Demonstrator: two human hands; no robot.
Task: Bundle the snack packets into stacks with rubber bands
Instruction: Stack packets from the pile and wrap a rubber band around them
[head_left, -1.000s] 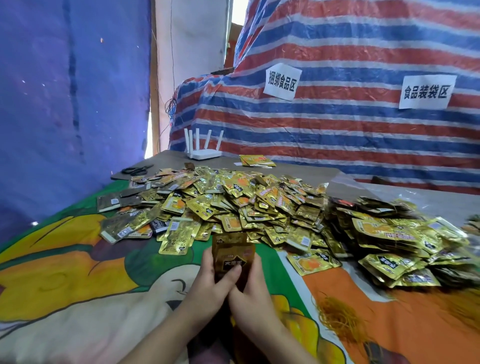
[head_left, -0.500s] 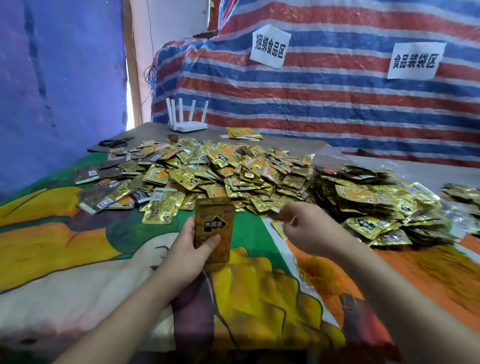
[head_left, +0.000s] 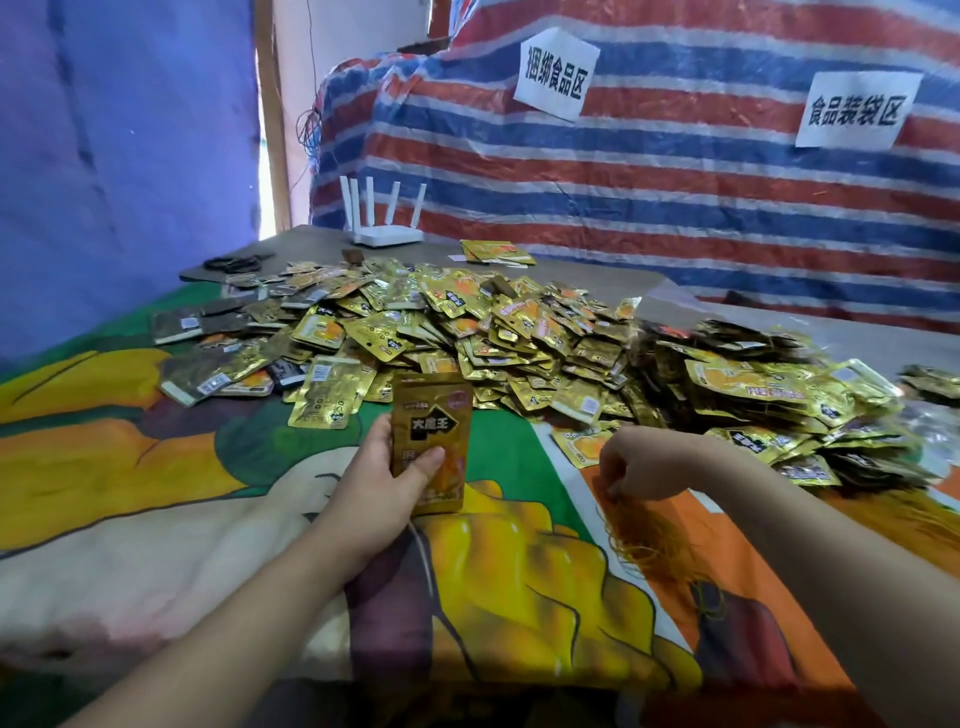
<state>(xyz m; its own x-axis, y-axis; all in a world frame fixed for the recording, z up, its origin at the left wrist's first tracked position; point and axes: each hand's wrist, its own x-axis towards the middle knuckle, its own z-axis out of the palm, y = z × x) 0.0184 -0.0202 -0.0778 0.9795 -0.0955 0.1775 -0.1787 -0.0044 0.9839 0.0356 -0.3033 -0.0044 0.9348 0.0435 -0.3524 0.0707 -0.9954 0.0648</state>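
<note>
Holding one upright stack of snack packets (head_left: 434, 441), the left hand (head_left: 382, 491) curls its fingers behind it and presses the thumb on the front face, above the colourful cloth (head_left: 156, 467) that covers the table. How many packets are in this stack, the view does not show. The right hand (head_left: 641, 462) is lowered over the tangle of thin rubber bands (head_left: 649, 530) on the orange part of the cloth, with its fingers bent down and pinched together at the bands; whether one band is already caught, it cannot be told. Behind the hands lies one big heap of loose golden packets (head_left: 467, 322), too many for counting, and a second heap (head_left: 769, 395) at the right. One white router (head_left: 387, 228) with five antennas stands at the far edge, and two paper signs (head_left: 556, 73) hang on the striped tarp (head_left: 675, 197).
</note>
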